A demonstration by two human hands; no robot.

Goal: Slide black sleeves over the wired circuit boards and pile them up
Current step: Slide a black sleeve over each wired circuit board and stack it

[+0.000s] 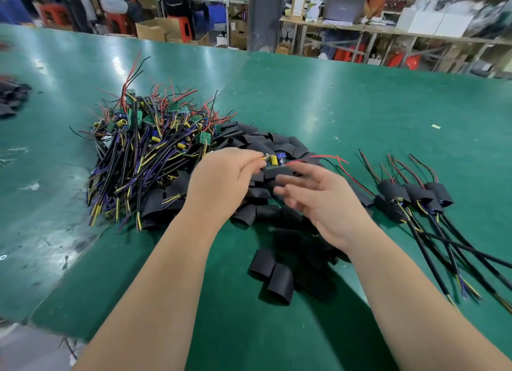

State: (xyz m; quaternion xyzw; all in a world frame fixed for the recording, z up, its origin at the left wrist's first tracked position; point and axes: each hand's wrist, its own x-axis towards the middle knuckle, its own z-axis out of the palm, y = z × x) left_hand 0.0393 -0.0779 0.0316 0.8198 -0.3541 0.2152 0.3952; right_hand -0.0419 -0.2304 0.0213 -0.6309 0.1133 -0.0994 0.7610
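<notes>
My left hand point(221, 176) pinches a small wired circuit board point(274, 160) with a yellow part and a blue part, held above the table. Red and black wires point(329, 160) trail from the board to the right. A black sleeve point(277, 171) sits just under the board. My right hand point(318, 201) hovers beside it, blurred, fingers spread and relaxed. A heap of bare wired boards point(149, 146) lies to the left. Loose black sleeves point(277, 273) are scattered under and in front of my hands. Several sleeved boards point(410, 198) lie piled at the right.
The green table point(332, 99) stretches far back and right. More black sleeves point(11, 96) lie at the far left edge. Long black cables point(454, 259) from the sleeved boards run toward the front right. Workbenches, boxes and people stand beyond the table.
</notes>
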